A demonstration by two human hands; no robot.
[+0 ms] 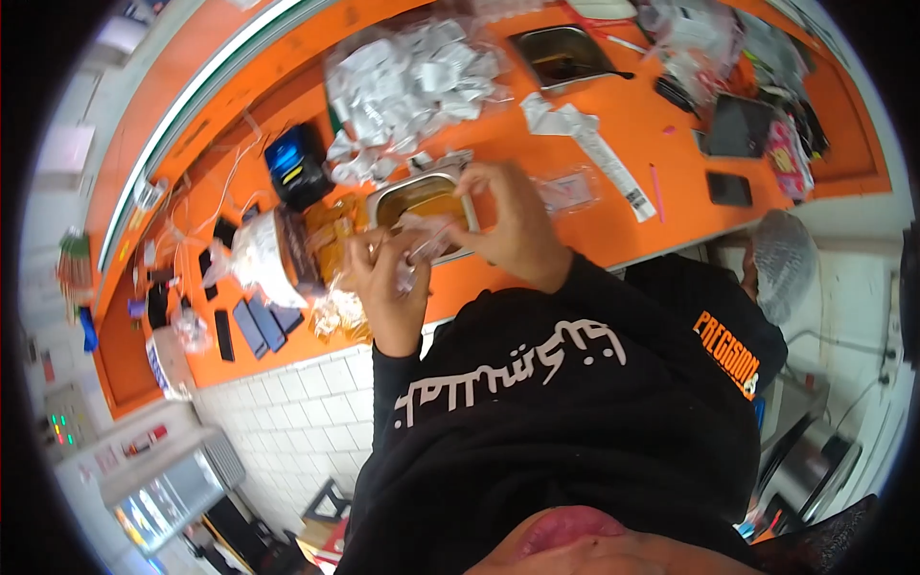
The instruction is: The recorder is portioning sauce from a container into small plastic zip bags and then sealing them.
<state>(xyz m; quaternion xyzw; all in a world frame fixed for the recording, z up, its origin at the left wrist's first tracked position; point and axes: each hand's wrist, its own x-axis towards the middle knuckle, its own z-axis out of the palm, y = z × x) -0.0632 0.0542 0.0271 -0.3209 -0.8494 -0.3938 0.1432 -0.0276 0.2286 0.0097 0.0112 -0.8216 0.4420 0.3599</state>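
Observation:
Between my two hands is a small clear plastic bag (433, 237) with a reddish line near its edge. My left hand (392, 291) grips its lower left side with bent fingers. The thumb and finger of my right hand (512, 219) pinch the other end. Just behind and below the bag, a steel food pan (471, 205) contains brownish-yellow liquid. Left of the pan lies a pile of small sachets with amber-brown filling (334, 223). More shiny clear packets (339, 316) lie by my left wrist.
A large plastic bag of crumpled paper slips (410, 79) sits behind the pan. A second steel pan (560, 54) holds a dark-handled utensil. A receipt strip (611, 172), a label printer (298, 165), a white plastic bag (255, 251) and several phones (266, 323) occupy the orange counter (503, 140). Someone in a hairnet (780, 266) is at the right.

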